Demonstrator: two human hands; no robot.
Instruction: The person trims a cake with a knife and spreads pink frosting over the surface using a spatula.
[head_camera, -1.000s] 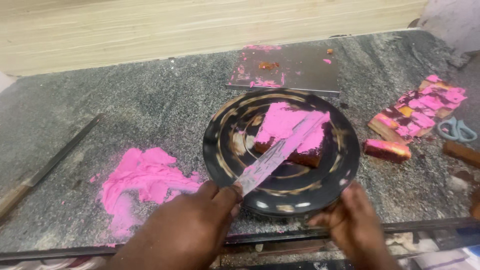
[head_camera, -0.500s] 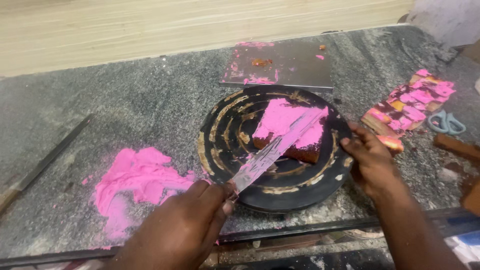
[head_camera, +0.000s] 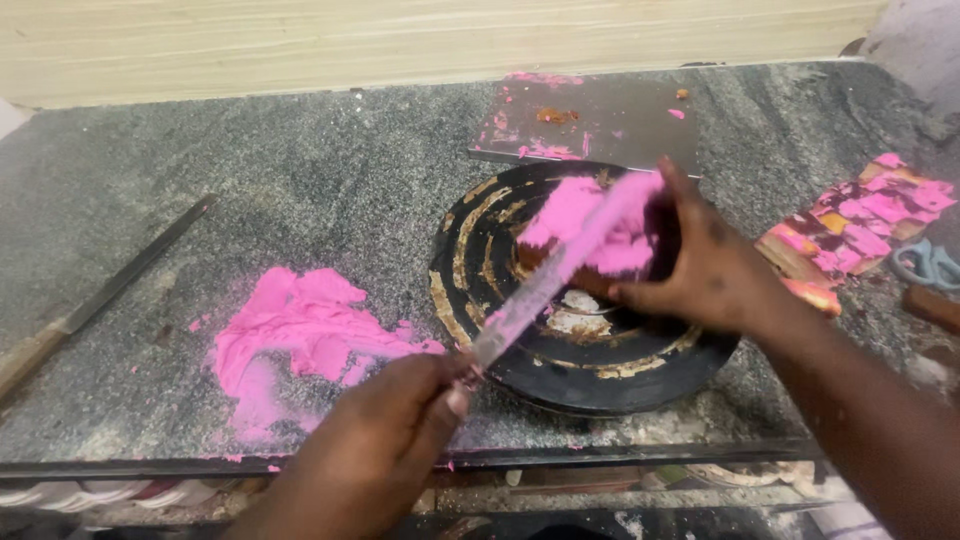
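— What are the two hands doing?

— The left hand (head_camera: 385, 440) is curled tight around the handle of a long flat metal knife smeared with pink (head_camera: 560, 270). The blade lies across a small brown cake piece covered in pink cream (head_camera: 590, 235). The right hand (head_camera: 700, 265) is bent around the side of that cake piece, with its fingers touching it.

— Where is the cake?

— It sits on a round black turntable with scraped cream rings (head_camera: 585, 330). The turntable stands on the grey speckled stone desk (head_camera: 300, 190), near the front edge.

— How much looks done?

— The top of the cake is pink, so I think the cream is mostly on. But some brown shows low on its side, under the knife, so that part may need more cream and smoothing.

— What else is on the desk?

— A big blob of pink cream (head_camera: 300, 335) lies on the stone, left of the turntable. Behind the turntable is a flat grey metal sheet with pink smears (head_camera: 600, 125). On the right is a pile of cake scraps with pink and brown bits (head_camera: 860, 220), and just beside it a pair of pale blue-handled scissors (head_camera: 925, 265). Far left lies a long dark knife with a wooden handle (head_camera: 110, 285).
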